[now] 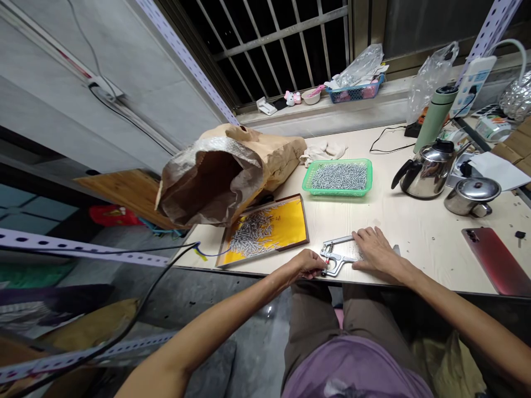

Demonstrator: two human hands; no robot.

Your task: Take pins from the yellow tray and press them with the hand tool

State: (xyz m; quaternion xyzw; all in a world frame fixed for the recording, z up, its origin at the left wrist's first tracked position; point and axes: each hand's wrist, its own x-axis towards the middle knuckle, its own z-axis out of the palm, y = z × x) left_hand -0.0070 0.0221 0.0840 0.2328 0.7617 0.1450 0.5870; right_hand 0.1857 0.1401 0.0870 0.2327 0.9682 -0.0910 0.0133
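Two hands at the pale table (415,232) edge by a barred window (274,44): left (307,263) pinching, right (375,250) flat on a metal tool (338,257)

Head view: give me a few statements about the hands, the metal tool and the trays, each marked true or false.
1. The right hand lies flat on the metal tool at the table's front edge. True.
2. The left hand is reaching into the green basket. False: it is at the tool's near end, far from the basket.
3. The yellow tray holds a heap of small metal pieces. True.
4. The brown paper sack stands upright and closed. False: it lies on its side, mouth open.
5. The kettle stands left of the sack. False: it is far to the right.
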